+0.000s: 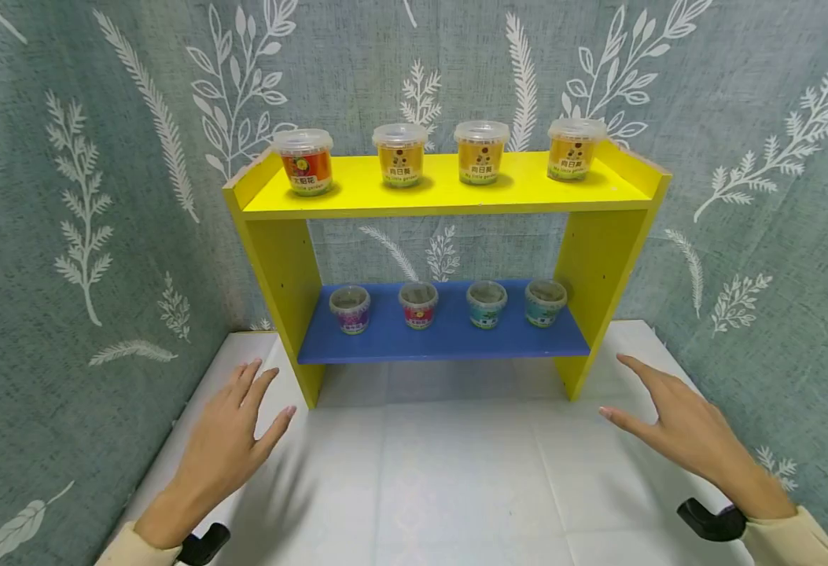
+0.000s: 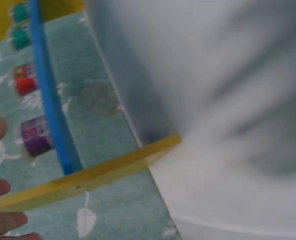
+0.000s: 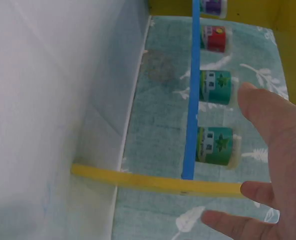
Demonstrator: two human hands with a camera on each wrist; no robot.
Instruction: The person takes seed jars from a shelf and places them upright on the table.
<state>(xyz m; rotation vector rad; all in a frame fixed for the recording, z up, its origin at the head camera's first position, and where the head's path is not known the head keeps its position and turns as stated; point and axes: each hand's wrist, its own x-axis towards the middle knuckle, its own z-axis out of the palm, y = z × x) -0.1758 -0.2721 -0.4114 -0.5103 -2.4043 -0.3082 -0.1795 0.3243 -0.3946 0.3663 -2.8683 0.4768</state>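
Leaf-print cloth (image 1: pixel 60 236) backs four orange-labelled tubs (image 1: pixel 480 152) up top.

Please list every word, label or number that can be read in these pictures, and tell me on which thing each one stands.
"向日葵" and "My little garden": on the three orange tubs on the top shelf.
"太阳花", only roughly readable: on the red tub at the left of that shelf.
Labels of the four small pots on the blue shelf: too small or blurred to read in every view.

- White table (image 1: pixel 470 472): bears the yellow shelf unit (image 1: pixel 282 267).
- Yellow top board (image 1: pixel 442 189): four lidded orange-labelled cups.
- Blue lower board (image 1: pixel 449 338): four small cups.
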